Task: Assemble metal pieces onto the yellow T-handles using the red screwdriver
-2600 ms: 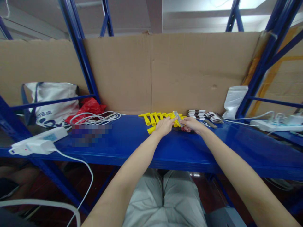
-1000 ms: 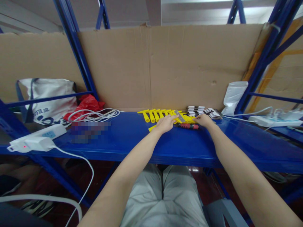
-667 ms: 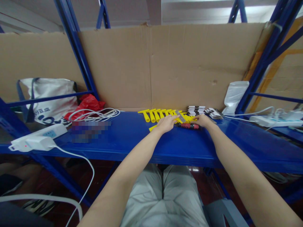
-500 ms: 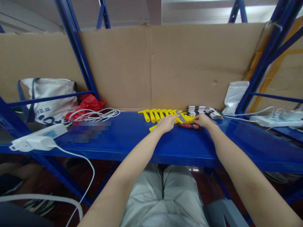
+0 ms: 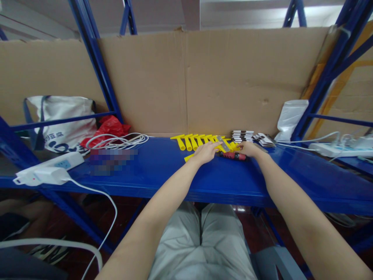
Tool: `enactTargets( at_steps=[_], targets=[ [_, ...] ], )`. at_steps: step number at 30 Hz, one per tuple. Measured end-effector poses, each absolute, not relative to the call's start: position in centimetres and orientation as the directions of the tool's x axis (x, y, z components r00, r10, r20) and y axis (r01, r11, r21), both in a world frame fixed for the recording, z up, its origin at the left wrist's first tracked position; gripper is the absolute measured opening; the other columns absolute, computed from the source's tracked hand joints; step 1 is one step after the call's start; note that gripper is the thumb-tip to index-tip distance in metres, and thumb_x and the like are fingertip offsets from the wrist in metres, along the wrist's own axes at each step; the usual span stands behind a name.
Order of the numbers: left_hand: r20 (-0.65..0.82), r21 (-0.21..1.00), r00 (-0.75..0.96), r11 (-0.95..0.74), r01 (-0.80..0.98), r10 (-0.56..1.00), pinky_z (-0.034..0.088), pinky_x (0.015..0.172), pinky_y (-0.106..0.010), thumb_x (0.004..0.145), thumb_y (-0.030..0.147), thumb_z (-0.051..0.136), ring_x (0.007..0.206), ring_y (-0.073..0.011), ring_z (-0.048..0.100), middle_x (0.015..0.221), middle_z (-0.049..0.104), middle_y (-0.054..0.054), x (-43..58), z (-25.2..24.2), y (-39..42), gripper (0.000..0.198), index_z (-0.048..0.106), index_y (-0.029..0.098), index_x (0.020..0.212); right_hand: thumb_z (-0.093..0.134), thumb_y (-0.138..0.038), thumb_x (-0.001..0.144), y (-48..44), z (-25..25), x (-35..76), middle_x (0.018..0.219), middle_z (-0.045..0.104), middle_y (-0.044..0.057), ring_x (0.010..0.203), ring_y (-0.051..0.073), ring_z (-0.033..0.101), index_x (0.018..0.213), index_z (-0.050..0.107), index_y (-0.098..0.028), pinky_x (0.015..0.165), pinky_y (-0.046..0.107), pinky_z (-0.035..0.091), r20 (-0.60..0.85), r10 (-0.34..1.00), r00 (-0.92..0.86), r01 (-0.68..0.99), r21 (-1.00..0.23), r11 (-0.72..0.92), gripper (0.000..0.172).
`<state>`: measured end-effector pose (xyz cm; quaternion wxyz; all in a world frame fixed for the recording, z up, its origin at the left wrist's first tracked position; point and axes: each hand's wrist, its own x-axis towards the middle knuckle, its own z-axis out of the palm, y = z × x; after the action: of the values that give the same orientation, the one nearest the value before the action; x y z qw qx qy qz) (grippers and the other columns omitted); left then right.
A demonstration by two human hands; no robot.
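Observation:
My left hand (image 5: pixel 205 151) is closed on a yellow scraper with a flat grey metal blade (image 5: pixel 223 144) at its head; its handle end comes out below the palm. A row of yellow T-shaped scraper handles (image 5: pixel 189 142) lies just beyond that hand. On the right, my right hand (image 5: pixel 248 148) has its fingers pinched together beside yellow pieces (image 5: pixel 234 146). What they hold, if anything, is too small to make out. Below the fingertips lies a red and black screwdriver (image 5: pixel 236 156) on the blue shelf (image 5: pixel 163 167).
Stacked black-and-white packets (image 5: pixel 242 136) and loose ones (image 5: pixel 264 139) lie behind my right hand. A white pouch (image 5: pixel 290 120) leans at the right post. Power strips (image 5: pixel 55 167) sit at both sides, with a cloth bag (image 5: pixel 64 120) and coiled white cable (image 5: pixel 125 142) left.
My right fingertips have shifted very slightly among the yellow pieces. The left hand stays on the scraper. The whole view has moved a touch.

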<state>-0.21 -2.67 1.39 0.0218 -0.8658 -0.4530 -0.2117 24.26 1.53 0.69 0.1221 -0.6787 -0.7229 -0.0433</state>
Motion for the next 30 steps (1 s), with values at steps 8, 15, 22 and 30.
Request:
enactTargets(
  at_steps=[8,15,22,30],
  targets=[
    [0.384,0.148,0.504,-0.59,0.794,0.774,0.049,0.102,-0.038,0.101,0.03,0.042,0.124,-0.0245,0.06,0.137,0.062,-0.006,-0.1,1.3,-2.5,0.046,0.049,0.033,0.147,0.066,-0.02,0.081,1.2,1.2,23.6,0.096,0.078,0.013,0.093,0.026,0.072,0.095,0.081,-0.016,0.075,0.026,0.05,0.23,0.972,-0.057,0.997,-0.032,0.066,0.021],
    [0.381,0.149,0.509,-0.595,0.79,0.772,0.048,0.103,-0.038,0.102,0.03,0.042,0.124,-0.0244,0.06,0.136,0.063,-0.007,-0.1,1.3,-2.5,0.045,0.05,0.032,0.146,0.055,-0.017,0.086,0.4,1.8,22.8,0.112,0.075,0.014,0.106,0.026,0.069,0.113,0.077,-0.014,0.085,0.027,0.05,0.198,0.979,-0.039,0.999,0.044,0.031,0.035],
    [0.374,0.148,0.51,-0.593,0.792,0.775,0.048,0.103,-0.039,0.102,0.03,0.042,0.124,-0.0245,0.059,0.135,0.063,-0.007,0.0,1.4,-2.7,0.045,0.05,0.032,0.146,0.058,-0.018,0.083,0.8,1.3,23.2,0.107,0.075,0.019,0.103,0.027,0.07,0.111,0.076,-0.011,0.079,0.028,0.05,0.223,0.975,0.01,0.999,0.03,-0.017,0.034],
    [0.377,0.149,0.511,-0.595,0.79,0.773,0.048,0.103,-0.039,0.102,0.03,0.043,0.124,-0.0246,0.06,0.137,0.063,-0.008,0.0,1.4,-2.7,0.046,0.049,0.032,0.147,0.057,-0.014,0.082,0.8,1.0,23.5,0.11,0.074,0.019,0.103,0.027,0.069,0.104,0.077,-0.012,0.081,0.029,0.05,0.313,0.939,0.14,0.986,-0.132,-0.103,0.029]
  ],
)
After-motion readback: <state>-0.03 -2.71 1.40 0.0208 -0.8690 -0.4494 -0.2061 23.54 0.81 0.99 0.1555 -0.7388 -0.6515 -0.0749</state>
